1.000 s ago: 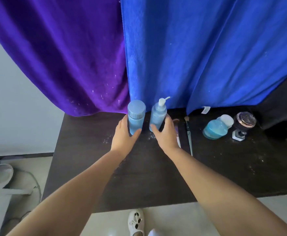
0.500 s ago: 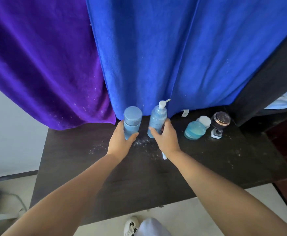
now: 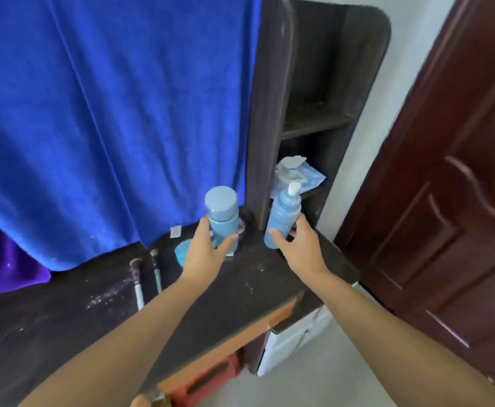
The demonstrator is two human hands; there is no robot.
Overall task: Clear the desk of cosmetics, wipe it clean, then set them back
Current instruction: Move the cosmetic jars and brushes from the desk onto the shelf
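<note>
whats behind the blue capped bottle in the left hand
A blue round jar and part of a dark-topped container on the desk peek out behind the bottle. The rest is covered by bottle and left hand.

Soft even daylight, slight motion blur, wide-angle bending at edges.

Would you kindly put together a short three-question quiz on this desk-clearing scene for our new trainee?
1. True or false: the left hand grips the capped blue bottle.
2. What does the right hand hold? A) a makeup brush B) the pump bottle C) a towel
3. How many makeup brushes lie on the desk?

Key: 1 true; 2 B; 3 two.
</note>
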